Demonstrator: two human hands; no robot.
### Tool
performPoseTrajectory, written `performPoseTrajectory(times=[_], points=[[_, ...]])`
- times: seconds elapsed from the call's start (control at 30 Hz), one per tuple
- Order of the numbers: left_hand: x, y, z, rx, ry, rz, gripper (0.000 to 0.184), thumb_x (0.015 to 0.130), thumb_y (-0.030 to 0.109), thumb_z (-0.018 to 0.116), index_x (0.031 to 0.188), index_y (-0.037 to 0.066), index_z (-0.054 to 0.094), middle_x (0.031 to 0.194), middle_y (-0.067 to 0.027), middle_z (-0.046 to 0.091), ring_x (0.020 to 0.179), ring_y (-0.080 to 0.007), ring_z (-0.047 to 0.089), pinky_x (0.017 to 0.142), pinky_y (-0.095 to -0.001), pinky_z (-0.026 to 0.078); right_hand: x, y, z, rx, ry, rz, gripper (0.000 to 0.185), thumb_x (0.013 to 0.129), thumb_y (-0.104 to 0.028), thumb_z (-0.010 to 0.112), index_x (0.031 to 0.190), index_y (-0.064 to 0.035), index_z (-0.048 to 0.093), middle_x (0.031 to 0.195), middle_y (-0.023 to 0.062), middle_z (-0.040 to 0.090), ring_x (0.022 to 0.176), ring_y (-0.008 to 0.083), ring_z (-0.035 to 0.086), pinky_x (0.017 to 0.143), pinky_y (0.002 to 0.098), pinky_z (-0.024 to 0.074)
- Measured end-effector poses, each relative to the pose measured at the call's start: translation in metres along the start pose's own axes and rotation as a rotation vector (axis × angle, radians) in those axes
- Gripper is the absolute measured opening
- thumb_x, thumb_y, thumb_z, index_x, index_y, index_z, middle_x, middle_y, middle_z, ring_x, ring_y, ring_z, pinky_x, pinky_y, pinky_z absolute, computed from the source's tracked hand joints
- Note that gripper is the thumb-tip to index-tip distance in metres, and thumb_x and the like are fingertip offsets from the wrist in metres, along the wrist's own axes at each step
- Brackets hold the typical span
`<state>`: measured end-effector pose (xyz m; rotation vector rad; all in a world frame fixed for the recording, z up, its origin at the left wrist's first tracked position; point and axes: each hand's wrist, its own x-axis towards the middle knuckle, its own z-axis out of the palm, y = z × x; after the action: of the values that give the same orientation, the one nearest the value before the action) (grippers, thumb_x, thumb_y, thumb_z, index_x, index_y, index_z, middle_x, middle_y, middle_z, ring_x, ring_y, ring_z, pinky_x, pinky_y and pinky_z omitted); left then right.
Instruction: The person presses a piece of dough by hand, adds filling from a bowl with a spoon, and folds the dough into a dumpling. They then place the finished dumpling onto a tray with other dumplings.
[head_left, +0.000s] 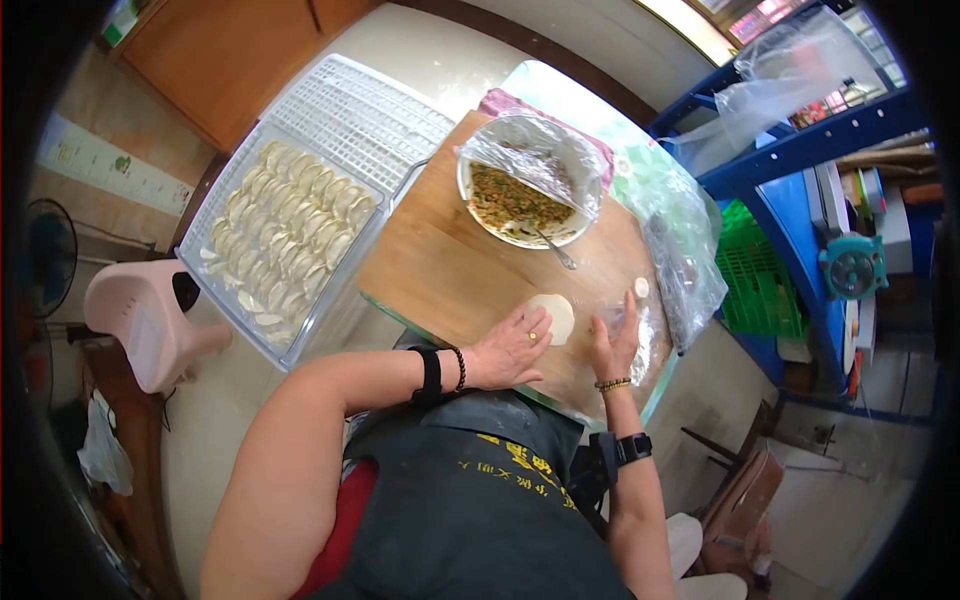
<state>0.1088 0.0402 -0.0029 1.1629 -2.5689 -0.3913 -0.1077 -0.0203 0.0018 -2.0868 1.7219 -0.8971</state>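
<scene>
A rounded, smooth pink plastic stool [120,300] stood at the far left. Next came a white lattice tray [365,105], rigid and full of small openings, with pale half-moon dumplings [290,235] packed in slanting, overlapping rows within a clear-sided section. The wooden board [430,265] was flat and finely grained. Toward its far edge sat a round bowl [497,234] of coarse, crumbly, green-flecked filling [515,198], partly covered by wrinkled, glossy film [545,165]; a metal spoon [562,256] leaned out over the near rim. Nearer the person, a thin, matte dough disc [562,320] lay flat on the wood. A small pale lump [642,287] rested farther right, and a crumpled, shiny plastic bag [680,275] hung along the board's edge.

The left hand [510,347] was spread palm down, its fingertips over the disc's left side, touching without grasping. The right hand [616,340] was half open beside the disc, thumb and fingers parted; whether it held anything could not be told.
</scene>
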Motion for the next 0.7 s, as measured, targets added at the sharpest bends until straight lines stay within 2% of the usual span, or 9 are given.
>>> performPoseTrajectory(times=[0.2, 0.27, 0.33, 0.4, 0.43, 0.47, 0.53, 0.6, 0.7], points=[[0.002, 0.026, 0.011, -0.069, 0.064, 0.193, 0.065, 0.082, 0.049, 0.06, 0.119, -0.005, 0.053, 0.131, -0.0245, 0.045, 0.131, -0.0379, 0.035, 0.113, -0.0539, 0.02, -0.04, -0.024, -0.02, -0.012, -0.126, -0.136, 0.066, 0.079, -0.015, 0.068, 0.139, -0.0045, 0.042, 0.116, 0.0192, 0.056, 0.107, 0.0372, 0.053, 0.091, 0.0451, 0.0403], [-0.002, 0.027, 0.002, -0.071, -0.123, 0.206, 0.062, 0.083, 0.047, 0.06, 0.12, -0.002, 0.051, 0.129, -0.0217, 0.047, 0.13, -0.0368, 0.036, 0.111, -0.0538, 0.023, -0.05, -0.035, -0.01, -0.228, -0.195, -0.219, 0.066, 0.08, -0.017, 0.067, 0.139, -0.003, 0.041, 0.125, 0.0204, 0.053, 0.111, 0.0359, 0.052, 0.096, 0.0454, 0.0382], [-0.007, 0.023, 0.002, -0.125, -0.141, 0.195, 0.062, 0.082, 0.049, 0.06, 0.116, -0.003, 0.055, 0.127, -0.0218, 0.048, 0.131, -0.0357, 0.036, 0.113, -0.0528, 0.021, -0.054, -0.037, 0.007, -0.299, -0.198, -0.232, 0.067, 0.079, -0.025, 0.069, 0.138, -0.0035, 0.043, 0.124, 0.0185, 0.053, 0.112, 0.0346, 0.051, 0.094, 0.0468, 0.0369], [-0.01, 0.02, 0.005, -0.122, -0.087, 0.212, 0.062, 0.082, 0.049, 0.06, 0.116, -0.003, 0.054, 0.127, -0.021, 0.048, 0.131, -0.0347, 0.036, 0.113, -0.052, 0.021, -0.048, -0.038, 0.016, -0.398, -0.152, -0.031, 0.066, 0.081, -0.036, 0.067, 0.134, -0.0038, 0.045, 0.122, 0.0175, 0.053, 0.111, 0.0348, 0.05, 0.092, 0.0469, 0.0353], [-0.012, 0.021, 0.004, -0.123, -0.089, 0.211, 0.062, 0.082, 0.049, 0.06, 0.116, -0.003, 0.054, 0.127, -0.021, 0.048, 0.131, -0.0347, 0.036, 0.113, -0.052, 0.021, -0.039, -0.026, 0.021, -0.455, -0.072, -0.112, 0.073, 0.079, -0.046, 0.068, 0.132, -0.0034, 0.044, 0.117, 0.0155, 0.055, 0.106, 0.0337, 0.052, 0.09, 0.0469, 0.0358], [-0.01, 0.022, 0.003, -0.115, -0.064, 0.213, 0.062, 0.082, 0.049, 0.06, 0.116, -0.003, 0.054, 0.126, -0.0208, 0.048, 0.131, -0.0345, 0.036, 0.113, -0.0519, 0.021, -0.033, -0.016, 0.021, -0.458, -0.07, -0.114, 0.073, 0.079, -0.046, 0.068, 0.132, -0.0034, 0.044, 0.117, 0.0155, 0.055, 0.106, 0.0337, 0.052, 0.09, 0.0469, 0.0358], [-0.007, 0.023, 0.004, -0.105, -0.022, 0.214, 0.062, 0.083, 0.049, 0.06, 0.115, -0.003, 0.054, 0.126, -0.0206, 0.048, 0.132, -0.0342, 0.036, 0.113, -0.0519, 0.022, -0.016, -0.01, 0.014, -0.353, -0.12, 0.14, 0.079, 0.076, -0.053, 0.069, 0.132, -0.0031, 0.043, 0.112, 0.0141, 0.056, 0.103, 0.0326, 0.053, 0.089, 0.048, 0.0359], [-0.009, 0.022, 0.007, -0.079, 0.009, 0.211, 0.062, 0.082, 0.048, 0.06, 0.116, -0.004, 0.053, 0.126, -0.0214, 0.048, 0.132, -0.0337, 0.035, 0.112, -0.0526, 0.022, -0.012, 0.007, 0.018, -0.339, -0.012, 0.117, 0.084, 0.073, -0.052, 0.073, 0.134, -0.0042, 0.042, 0.107, 0.0139, 0.057, 0.102, 0.0323, 0.054, 0.089, 0.0495, 0.0361], [-0.005, 0.023, 0.006, -0.081, -0.037, 0.205, 0.064, 0.082, 0.048, 0.061, 0.117, -0.005, 0.053, 0.127, -0.0224, 0.047, 0.13, -0.0341, 0.037, 0.112, -0.0536, 0.022, -0.006, 0.008, 0.012, -0.275, 0.028, 0.241, 0.079, 0.076, -0.035, 0.075, 0.139, -0.0055, 0.037, 0.108, 0.015, 0.057, 0.104, 0.0338, 0.053, 0.09, 0.0501, 0.0365]])
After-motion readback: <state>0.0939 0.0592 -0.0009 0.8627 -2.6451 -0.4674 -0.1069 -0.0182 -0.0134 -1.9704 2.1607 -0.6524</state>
